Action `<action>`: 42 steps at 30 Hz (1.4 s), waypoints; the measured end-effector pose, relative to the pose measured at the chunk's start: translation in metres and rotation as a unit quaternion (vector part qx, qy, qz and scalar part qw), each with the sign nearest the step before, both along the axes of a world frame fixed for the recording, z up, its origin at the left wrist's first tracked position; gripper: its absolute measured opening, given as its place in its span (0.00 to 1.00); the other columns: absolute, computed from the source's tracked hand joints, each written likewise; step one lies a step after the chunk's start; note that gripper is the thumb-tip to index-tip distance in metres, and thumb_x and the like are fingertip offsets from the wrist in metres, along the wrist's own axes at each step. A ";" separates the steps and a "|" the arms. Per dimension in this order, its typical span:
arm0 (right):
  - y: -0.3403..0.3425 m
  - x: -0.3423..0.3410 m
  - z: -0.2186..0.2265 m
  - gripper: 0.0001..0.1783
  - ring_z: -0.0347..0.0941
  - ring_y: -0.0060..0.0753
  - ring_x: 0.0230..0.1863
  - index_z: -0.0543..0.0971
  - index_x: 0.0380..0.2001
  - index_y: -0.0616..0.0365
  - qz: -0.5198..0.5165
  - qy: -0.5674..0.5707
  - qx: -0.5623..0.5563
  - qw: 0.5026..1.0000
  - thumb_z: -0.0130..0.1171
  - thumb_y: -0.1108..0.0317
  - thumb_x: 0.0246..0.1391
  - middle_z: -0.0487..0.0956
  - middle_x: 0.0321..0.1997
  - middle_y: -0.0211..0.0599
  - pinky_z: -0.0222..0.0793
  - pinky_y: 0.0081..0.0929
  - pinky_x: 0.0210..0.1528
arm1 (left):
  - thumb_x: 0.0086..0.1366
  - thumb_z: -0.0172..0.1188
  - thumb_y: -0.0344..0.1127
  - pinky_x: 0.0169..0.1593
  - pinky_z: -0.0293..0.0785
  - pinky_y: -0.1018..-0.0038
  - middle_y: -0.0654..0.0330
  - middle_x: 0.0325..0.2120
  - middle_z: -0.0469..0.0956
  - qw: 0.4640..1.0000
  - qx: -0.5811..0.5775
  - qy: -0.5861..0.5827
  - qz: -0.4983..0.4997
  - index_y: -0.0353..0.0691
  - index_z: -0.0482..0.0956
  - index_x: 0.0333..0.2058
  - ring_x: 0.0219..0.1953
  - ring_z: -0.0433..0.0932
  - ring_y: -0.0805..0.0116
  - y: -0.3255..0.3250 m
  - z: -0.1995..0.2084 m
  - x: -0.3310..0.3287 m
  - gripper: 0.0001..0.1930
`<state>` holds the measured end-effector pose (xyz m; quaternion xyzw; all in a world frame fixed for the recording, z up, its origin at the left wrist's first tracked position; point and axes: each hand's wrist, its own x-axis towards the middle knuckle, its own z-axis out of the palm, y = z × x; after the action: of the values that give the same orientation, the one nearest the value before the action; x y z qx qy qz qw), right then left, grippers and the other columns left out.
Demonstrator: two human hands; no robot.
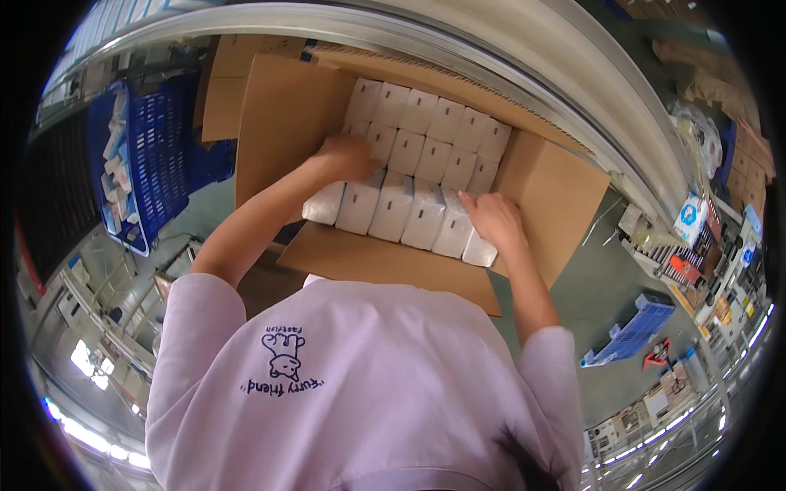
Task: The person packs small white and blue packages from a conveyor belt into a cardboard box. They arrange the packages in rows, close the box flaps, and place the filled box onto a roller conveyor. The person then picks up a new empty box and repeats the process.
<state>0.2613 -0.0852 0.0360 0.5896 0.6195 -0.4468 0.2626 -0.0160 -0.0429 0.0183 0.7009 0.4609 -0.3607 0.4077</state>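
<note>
An open brown carton (284, 123) stands before me, with rows of white, plastic-wrapped packs in it, probably tissue packs. The near row of packs (393, 209) sits by the front flap (385, 255), with its front faces showing. My left hand (348, 157) is over the packs at the left side, its fingers partly hidden and slightly blurred. At the right end of the near row lies my right hand (496, 219), fingers extended against the last packs (479, 248). Behind, the far row of packs (422, 110) reaches the carton's back wall.
A metal rail (458, 45) runs behind the carton. To the left stands a blue basket (168, 143) filled with small white and blue packages. A blue plastic crate (634, 327) is on the floor at the right. Shelving with assorted goods (688, 266) lies farther right.
</note>
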 end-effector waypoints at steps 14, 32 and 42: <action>0.158 -0.041 0.124 0.29 0.74 0.44 0.35 0.76 0.37 0.66 0.082 0.425 0.511 0.743 0.37 0.49 0.60 0.77 0.35 0.44 0.69 0.35 0.38 | 0.55 0.61 0.32 0.31 0.70 0.70 0.56 0.24 0.73 0.735 0.488 -0.361 0.301 0.37 0.75 0.28 0.27 0.73 0.60 0.085 0.129 -0.111 0.06; 0.249 -0.039 0.056 0.11 0.74 0.37 0.28 0.76 0.37 0.57 -0.016 0.202 0.480 0.853 0.49 0.64 0.57 0.77 0.29 0.43 0.68 0.30 0.32 | 0.34 0.45 0.84 0.43 0.72 0.70 0.52 0.34 0.79 0.740 0.447 0.136 0.483 0.38 0.80 0.37 0.39 0.79 0.57 0.322 0.114 -0.332 0.51; 0.243 -0.006 0.070 0.42 0.68 0.43 0.51 0.61 0.52 0.67 -0.347 0.169 0.388 0.837 0.63 0.46 0.43 0.71 0.49 0.52 0.59 0.30 0.54 | 0.35 0.61 0.73 0.48 0.71 0.71 0.45 0.39 0.76 0.829 0.335 -0.186 0.407 0.30 0.68 0.48 0.44 0.76 0.53 0.249 0.096 -0.081 0.52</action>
<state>0.2548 0.1581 0.1063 0.7348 0.5320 -0.3240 -0.2683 -0.0966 0.2058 0.1140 0.5972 0.7124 0.1517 0.3358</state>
